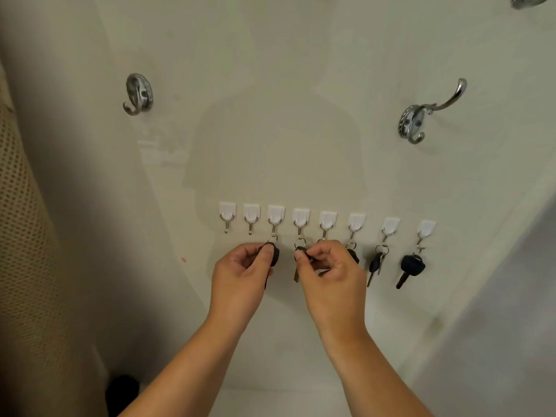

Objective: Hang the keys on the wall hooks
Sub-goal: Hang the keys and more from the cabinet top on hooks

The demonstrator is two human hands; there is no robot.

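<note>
A row of several small white adhesive hooks (301, 216) runs across the pale wall. My left hand (240, 272) pinches a black-headed key (273, 254) whose ring hangs on the third hook (275, 215). My right hand (328, 266) pinches another key (298, 273) whose ring is on the fourth hook. Keys hang further right: one partly hidden behind my right hand (352, 255), a dark blue-headed key (374, 266), and a black-headed key (410, 267). The two leftmost hooks (226, 215) carry nothing.
Two large chrome coat hooks are screwed to the wall above, one at the left (138, 94) and one at the right (421, 115). A tan mesh fabric (21, 236) hangs along the left edge. A lighter wall panel (511, 281) angles away on the right.
</note>
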